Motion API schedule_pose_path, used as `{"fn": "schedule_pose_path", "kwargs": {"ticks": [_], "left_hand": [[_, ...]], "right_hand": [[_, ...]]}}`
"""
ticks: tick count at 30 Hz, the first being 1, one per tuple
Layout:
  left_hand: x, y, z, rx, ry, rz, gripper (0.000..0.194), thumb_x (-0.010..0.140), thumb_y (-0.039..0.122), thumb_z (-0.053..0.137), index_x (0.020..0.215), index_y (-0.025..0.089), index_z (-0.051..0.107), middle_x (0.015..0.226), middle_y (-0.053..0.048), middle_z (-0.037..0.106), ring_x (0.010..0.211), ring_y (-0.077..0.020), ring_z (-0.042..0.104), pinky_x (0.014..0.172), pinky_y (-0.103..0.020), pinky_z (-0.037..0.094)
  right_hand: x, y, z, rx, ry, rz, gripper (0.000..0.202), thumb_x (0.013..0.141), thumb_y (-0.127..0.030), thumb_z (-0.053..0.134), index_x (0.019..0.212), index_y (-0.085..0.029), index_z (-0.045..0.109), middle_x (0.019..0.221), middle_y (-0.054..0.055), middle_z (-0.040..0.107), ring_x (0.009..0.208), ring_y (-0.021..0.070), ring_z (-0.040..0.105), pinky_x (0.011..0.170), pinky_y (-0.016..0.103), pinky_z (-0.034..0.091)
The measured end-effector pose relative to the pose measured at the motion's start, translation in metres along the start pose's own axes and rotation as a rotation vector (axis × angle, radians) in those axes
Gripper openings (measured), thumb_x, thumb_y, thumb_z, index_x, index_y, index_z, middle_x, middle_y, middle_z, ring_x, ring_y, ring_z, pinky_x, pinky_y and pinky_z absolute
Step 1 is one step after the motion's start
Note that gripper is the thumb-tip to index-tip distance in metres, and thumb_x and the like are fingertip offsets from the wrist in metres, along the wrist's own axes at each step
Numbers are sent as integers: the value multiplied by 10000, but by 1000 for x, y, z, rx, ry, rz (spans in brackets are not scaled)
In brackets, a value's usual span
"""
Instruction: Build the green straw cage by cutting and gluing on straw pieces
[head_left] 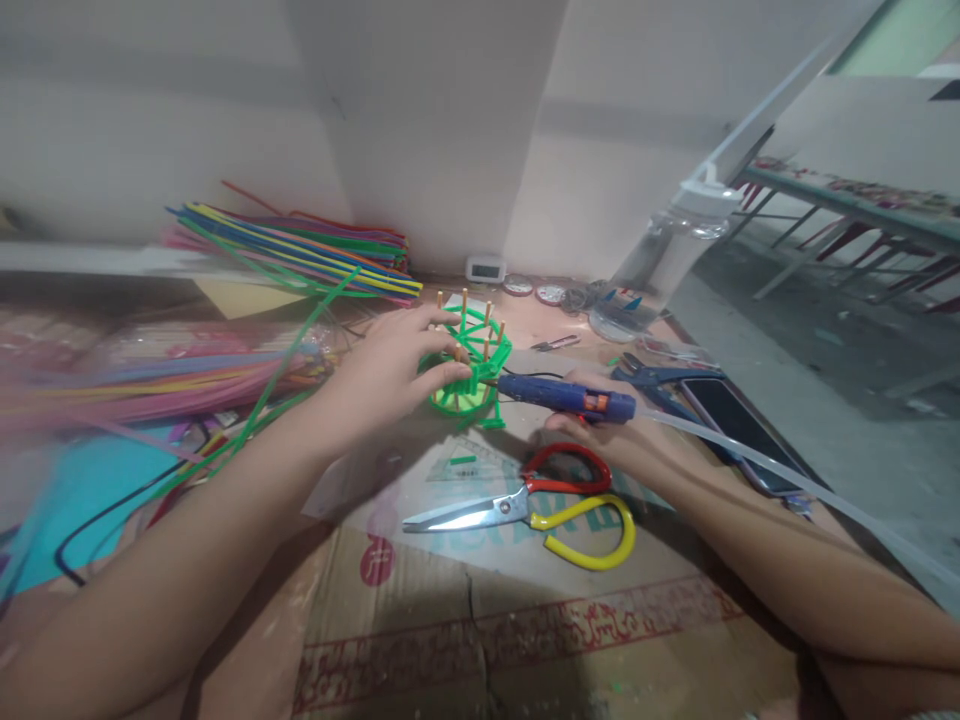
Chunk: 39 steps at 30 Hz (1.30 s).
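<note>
Forearms extend from the lower corners over a cardboard work surface [390,620] printed with a red patterned band. Left hand [405,360]: thumb and curved fingers hold the left side of a green frame [491,352]; firmness of grip cannot be determined. This frame stands near the middle of the work area, between the two hands, and consists of green strips with upright wooden pegs [464,301]. Right hand [600,415]: fingers are closed around a blue glue gun [547,393], its nozzle directed left at the right side of the frame; whether the tip makes contact cannot be confirmed. A translucent glue stick [724,440] extends from the rear of the gun toward the lower right. Scissors [514,507] with one red and one yellow handle lie in front of the frame, blades pointing left. A short green offcut [463,460] lies between frame and scissors. To the right of the gun are blue-handled pliers [660,375] and a dark-screened phone [739,430]. Behind the frame stand a small white digital display [486,269] and, farther right, a clear bottle [637,285]. Multicoloured rods [300,250] are stacked at rear left.
</note>
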<state>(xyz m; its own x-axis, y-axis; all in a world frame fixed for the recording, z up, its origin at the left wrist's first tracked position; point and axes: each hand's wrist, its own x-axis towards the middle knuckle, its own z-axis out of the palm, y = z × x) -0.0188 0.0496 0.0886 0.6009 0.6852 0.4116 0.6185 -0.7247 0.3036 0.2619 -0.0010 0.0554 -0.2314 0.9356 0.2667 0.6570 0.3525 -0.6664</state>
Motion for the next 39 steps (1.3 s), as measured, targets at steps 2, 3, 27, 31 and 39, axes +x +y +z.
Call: {"fn": "schedule_pose_path", "kwargs": {"ticks": [2, 3, 27, 31, 39], "left_hand": [[0, 0, 0, 0, 0, 10, 257, 957, 407, 577, 942, 218, 751, 1313, -92, 633, 1262, -282, 563, 1080, -473, 420], [0, 0, 0, 2, -1, 12, 257, 959, 404, 576, 941, 216, 751, 1313, -96, 633, 1259, -283, 565, 1075, -474, 423], [0, -1, 1, 17, -2, 19, 240, 951, 396, 602, 948, 216, 760, 1321, -103, 636, 1258, -299, 566, 1060, -505, 422], [1, -2, 1, 23, -2, 32, 248, 956, 391, 593, 953, 207, 760, 1313, -103, 642, 1253, -294, 571, 1057, -488, 432], [-1, 1, -1, 18, 16, 24, 248, 958, 390, 584, 951, 213, 758, 1310, -94, 641, 1263, -289, 562, 1089, -498, 413]], "right_hand": [[-1, 1, 0, -9, -3, -17, 606, 712, -811, 638, 731, -205, 610, 599, 17, 592, 537, 159, 498, 496, 287, 343], [-1, 1, 0, -11, -3, -24, 593, 723, -798, 642, 736, -205, 609, 603, 15, 591, 537, 157, 496, 496, 287, 344], [1, -2, 0, -19, 14, -67, 501, 794, -728, 633, 757, -232, 571, 619, 7, 588, 536, 166, 512, 492, 305, 368], [0, 6, 0, -24, 7, -85, 505, 776, -723, 656, 776, -220, 618, 624, 17, 620, 529, 160, 514, 486, 294, 358], [0, 0, -16, 216, -102, -77, 420, 822, -614, 688, 860, -203, 612, 711, 14, 660, 626, 172, 596, 560, 286, 434]]}}
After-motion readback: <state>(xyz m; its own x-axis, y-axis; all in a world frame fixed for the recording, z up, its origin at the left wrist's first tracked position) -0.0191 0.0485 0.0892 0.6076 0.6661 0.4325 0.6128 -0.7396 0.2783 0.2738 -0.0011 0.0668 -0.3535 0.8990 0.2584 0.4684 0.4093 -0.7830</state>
